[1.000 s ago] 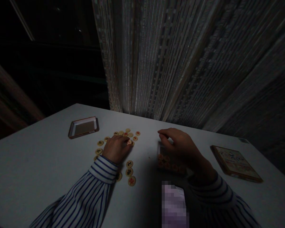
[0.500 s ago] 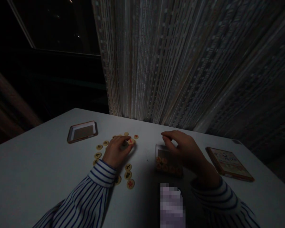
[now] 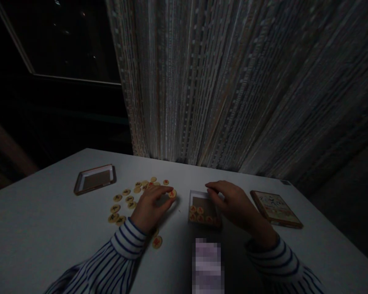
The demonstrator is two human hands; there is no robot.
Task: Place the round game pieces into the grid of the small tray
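Note:
Several round wooden game discs with red or black marks lie scattered on a white table. My left hand rests among them, fingers closed around one disc at its fingertips. A small clear tray sits at the middle with a few red-marked discs along its near edge. My right hand rests on the tray's right side, its fingers curled on the far rim. Both sleeves are striped blue and white.
An empty brown-rimmed box half lies at the far left of the table. A printed box lid lies at the right. A beaded curtain hangs behind the table, with a dark window at the left.
My left hand has drawn one disc out of the pile and shifted it right, toward the clear tray. My right hand stays on the tray. The camera has tilted up a little.

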